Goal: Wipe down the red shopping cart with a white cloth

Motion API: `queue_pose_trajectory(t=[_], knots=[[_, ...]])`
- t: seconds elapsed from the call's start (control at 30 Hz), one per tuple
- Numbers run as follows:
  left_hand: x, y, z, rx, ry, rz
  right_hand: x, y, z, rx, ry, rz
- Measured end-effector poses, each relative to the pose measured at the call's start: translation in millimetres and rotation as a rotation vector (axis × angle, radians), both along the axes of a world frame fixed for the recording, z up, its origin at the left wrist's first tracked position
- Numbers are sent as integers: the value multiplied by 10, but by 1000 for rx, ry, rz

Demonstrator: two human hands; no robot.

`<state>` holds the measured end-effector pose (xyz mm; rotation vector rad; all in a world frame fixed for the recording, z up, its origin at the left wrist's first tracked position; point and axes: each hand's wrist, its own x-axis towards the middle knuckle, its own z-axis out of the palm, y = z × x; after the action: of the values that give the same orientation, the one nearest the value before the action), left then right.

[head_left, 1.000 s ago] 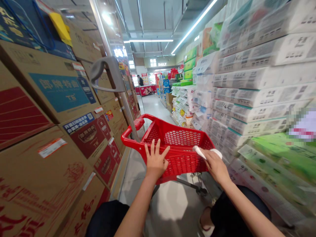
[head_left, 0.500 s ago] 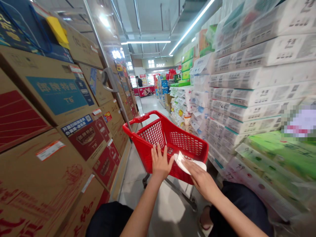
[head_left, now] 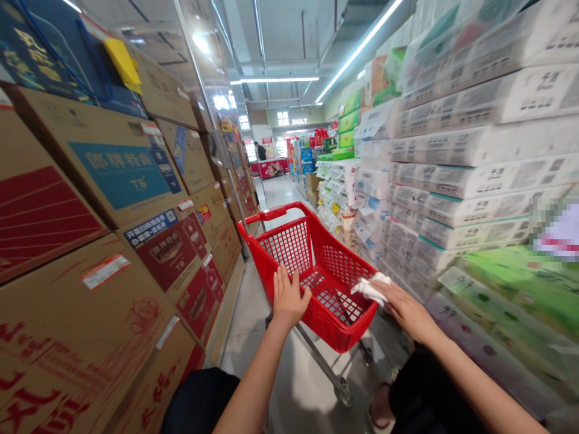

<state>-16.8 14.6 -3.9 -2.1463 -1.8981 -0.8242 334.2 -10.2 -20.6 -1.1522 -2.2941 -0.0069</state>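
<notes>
A red plastic shopping cart (head_left: 340, 337) with perforated basket walls stands in front of me on metal legs and wheels. My left hand (head_left: 288, 296) lies on the cart's near side rim, fingers stretched out and holding nothing. A crumpled white cloth (head_left: 371, 288) is under the fingers of my right hand (head_left: 404, 307), which presses it at the basket's right-hand rim. Part of the cloth sticks out past the fingertips. Inside, the basket's slotted bottom shows between the two hands.
Stacked cardboard cartons (head_left: 122, 175) line the left side of the aisle behind a metal post. Piled white tissue packs (head_left: 470, 175) and green packs (head_left: 511, 283) rise on the right. Far down the aisle, a person (head_left: 259, 151) stands near a red counter (head_left: 274, 169).
My right hand has moved right with the white cloth, from the near rim to the right-hand rim. The cart has turned a little. My left hand stays on the near rim.
</notes>
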Motion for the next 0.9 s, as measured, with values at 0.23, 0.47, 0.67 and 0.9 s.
queue_pose_trajectory(t=[0.23, 0.47, 0.67, 0.9], knots=[[-62, 110, -19, -19, 4, 4, -63, 38, -153, 69, 62, -68], [-181, 177, 23, -23, 118, 55, -664, -494, -242, 110, 48, -32], [-67, -9, -75, 12, 158, 66, -1218, -677, -57, 35, -26, 192], [-49, -422, -203, 189, 101, 7, -924, -366, 315, -89, -84, 396]])
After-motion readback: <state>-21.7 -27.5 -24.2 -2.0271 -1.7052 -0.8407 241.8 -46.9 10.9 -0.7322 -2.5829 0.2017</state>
